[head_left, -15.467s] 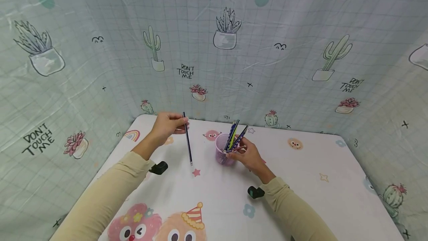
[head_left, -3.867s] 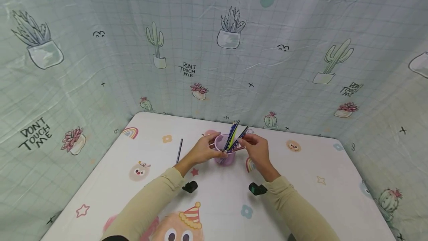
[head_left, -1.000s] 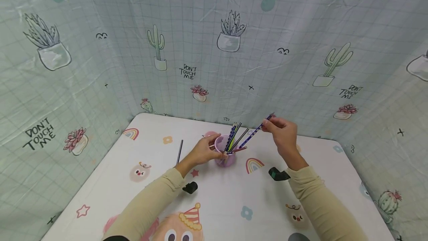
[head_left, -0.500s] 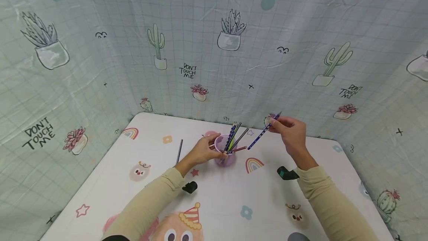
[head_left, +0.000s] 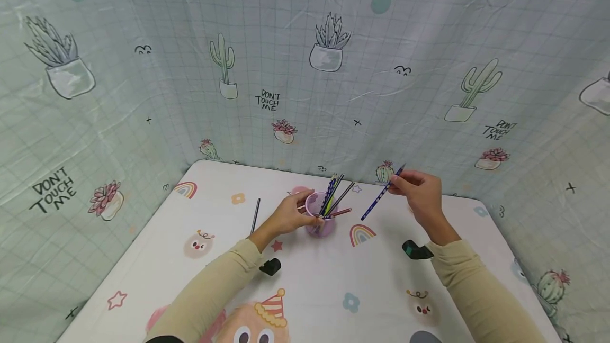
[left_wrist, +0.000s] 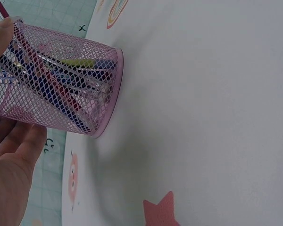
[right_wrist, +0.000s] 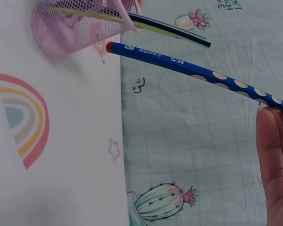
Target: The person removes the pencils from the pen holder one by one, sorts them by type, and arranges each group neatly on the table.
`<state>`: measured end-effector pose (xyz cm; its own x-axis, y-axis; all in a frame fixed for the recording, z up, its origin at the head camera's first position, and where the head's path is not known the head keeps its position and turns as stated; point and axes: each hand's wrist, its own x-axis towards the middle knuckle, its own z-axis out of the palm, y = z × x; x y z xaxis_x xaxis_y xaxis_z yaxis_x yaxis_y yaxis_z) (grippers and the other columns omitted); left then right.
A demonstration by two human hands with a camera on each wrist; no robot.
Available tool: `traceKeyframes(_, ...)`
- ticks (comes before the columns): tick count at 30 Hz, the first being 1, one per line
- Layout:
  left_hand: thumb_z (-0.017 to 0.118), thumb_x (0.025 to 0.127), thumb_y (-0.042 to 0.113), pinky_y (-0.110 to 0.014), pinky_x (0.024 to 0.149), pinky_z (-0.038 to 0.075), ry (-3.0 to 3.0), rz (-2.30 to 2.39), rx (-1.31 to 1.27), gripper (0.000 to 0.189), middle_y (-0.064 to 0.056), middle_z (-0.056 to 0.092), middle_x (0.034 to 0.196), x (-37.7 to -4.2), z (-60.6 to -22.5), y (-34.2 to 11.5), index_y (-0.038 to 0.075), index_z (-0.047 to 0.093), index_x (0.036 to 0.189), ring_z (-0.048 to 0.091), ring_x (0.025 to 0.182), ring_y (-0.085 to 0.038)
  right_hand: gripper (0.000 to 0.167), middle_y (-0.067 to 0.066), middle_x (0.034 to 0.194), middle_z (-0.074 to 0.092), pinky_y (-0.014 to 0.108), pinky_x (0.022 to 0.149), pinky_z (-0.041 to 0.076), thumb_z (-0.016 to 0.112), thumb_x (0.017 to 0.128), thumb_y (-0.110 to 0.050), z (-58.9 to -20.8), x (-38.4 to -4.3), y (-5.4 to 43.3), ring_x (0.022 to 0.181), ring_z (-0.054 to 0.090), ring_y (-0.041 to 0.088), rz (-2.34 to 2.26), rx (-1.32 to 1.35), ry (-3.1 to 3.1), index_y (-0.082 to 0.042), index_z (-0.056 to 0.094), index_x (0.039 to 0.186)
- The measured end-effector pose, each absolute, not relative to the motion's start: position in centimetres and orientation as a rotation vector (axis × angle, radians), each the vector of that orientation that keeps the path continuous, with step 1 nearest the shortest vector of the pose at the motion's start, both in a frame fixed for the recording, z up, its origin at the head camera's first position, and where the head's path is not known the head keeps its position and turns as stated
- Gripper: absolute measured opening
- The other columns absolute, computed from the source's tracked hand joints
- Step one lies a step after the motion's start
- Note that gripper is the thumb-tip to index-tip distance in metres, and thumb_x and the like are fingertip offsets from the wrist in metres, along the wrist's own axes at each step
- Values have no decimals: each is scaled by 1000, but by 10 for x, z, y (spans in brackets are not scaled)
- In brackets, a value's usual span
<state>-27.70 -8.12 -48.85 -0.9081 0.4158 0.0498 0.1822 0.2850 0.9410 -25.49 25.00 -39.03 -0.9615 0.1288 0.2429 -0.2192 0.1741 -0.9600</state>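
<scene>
Right hand [head_left: 420,195] pinches spotted blue pencil [head_left: 376,200], long axis slanting down-left; left hand [head_left: 292,214] grips pink mesh pencil cup [head_left: 318,229], leftward, apart.

Creased cactus-print cloth [head_left: 286,68] — grid-lined, greenish — rises behind a white table [head_left: 314,279].

The person wears plain beige sleeves [head_left: 481,286], creased toward the cuffs [head_left: 249,252]; a blocky black left camera [head_left: 270,267] and green-marked right camera [head_left: 414,250] jut from the wrists.
</scene>
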Motion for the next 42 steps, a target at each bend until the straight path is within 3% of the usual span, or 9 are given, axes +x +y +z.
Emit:
traceKeyframes(15, 92, 80, 21, -43, 115, 51, 2360, 1673, 553, 92, -13, 59, 150, -279, -490, -81, 5, 44, 157, 59, 139, -32, 42, -15, 81, 74, 22, 76, 65, 76, 96, -16, -400, -254, 267, 72, 77, 7, 1792, 5, -2386, 17, 65, 120)
traceKeyframes(42, 92, 81, 26, -43, 116, 50, 2354, 1654, 546, 95, -15, 55, 154, -281, -490, -81, 5, 41, 159, 56, 142, -32, 34, 3, 92, 77, 30, 76, 67, 74, 97, -14, -441, -266, 279, 75, 77, 13, 1766, -49, -2657, 12, 68, 118)
